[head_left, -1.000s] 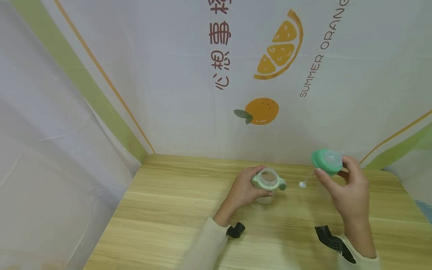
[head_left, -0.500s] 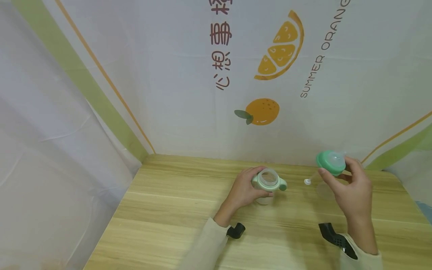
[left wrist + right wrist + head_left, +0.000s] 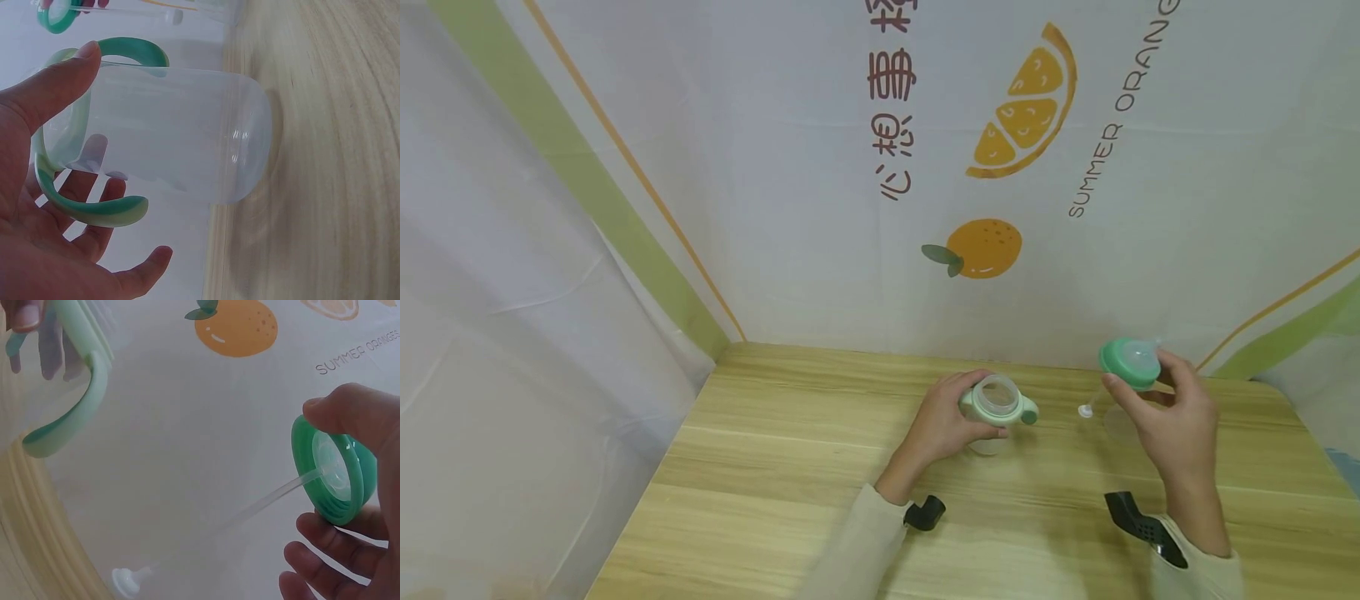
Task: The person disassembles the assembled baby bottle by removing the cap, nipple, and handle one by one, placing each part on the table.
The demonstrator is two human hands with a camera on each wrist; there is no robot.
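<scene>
My left hand (image 3: 951,417) grips a clear baby bottle (image 3: 175,131) near its neck, around the pale green collar with two curved handles (image 3: 106,212). The bottle stands upright on the table with its mouth uncovered. To the right, my right hand (image 3: 1180,417) pinches a green bottle lid (image 3: 1129,364) between thumb and fingers, held tilted above the table. A clear nipple shows on its outer side. From the lid's underside runs a thin clear straw (image 3: 250,511), ending in a white weighted tip (image 3: 127,582). Bottle and lid are apart.
On the wooden table (image 3: 790,450), a clear, see-through piece (image 3: 1120,423) sits below the lid, its shape hard to make out. A white cloth (image 3: 805,250) printed with oranges hangs behind the table's back edge.
My right hand has shifted slightly with the lid, first right, then a little back left. The straw tip now hangs a bit further right. Left hand and bottle stay in place.
</scene>
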